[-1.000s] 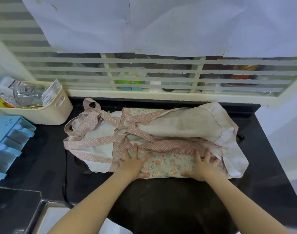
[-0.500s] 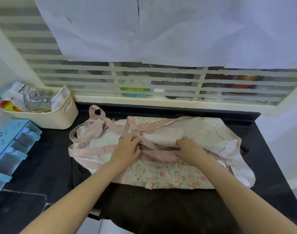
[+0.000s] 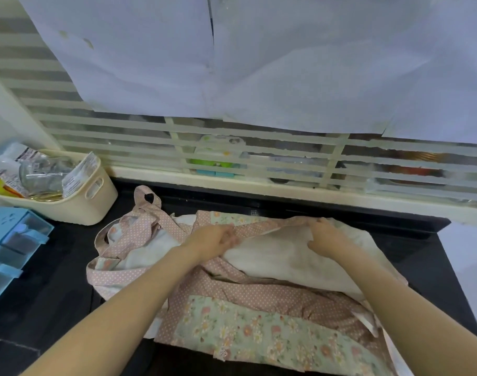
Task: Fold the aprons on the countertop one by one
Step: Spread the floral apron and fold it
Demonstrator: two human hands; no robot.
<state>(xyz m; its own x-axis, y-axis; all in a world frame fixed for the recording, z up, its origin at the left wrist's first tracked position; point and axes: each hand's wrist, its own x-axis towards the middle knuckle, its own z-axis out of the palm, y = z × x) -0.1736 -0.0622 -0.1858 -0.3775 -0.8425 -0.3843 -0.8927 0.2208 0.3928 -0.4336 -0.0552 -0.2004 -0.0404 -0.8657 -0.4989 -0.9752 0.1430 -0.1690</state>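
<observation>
Clearly, the apron [image 3: 248, 283] lay spread across the middle of the dark desk [image 3: 52, 289], its cream lining turned up in the far half and a floral green panel with pink dotted trim along the near edge. Both hands had reached to the far edge of the cloth. The left hand [image 3: 213, 238] had its grip closed, fingers curled and pinching the pink dotted border where it met the lining. The right hand [image 3: 325, 236] gripped the same far edge further right, thumb under and fingers over a raised fold of the cream cloth. Between the two hands the edge was lifted slightly off the rest of the apron. The pink dotted straps [image 3: 147, 218] lay bunched and looped at the left end. Far left on the desk stood a cream basket [image 3: 96, 199] holding packets, and just near it, at the left edge, a light blue drawer unit [image 3: 14, 240].
</observation>
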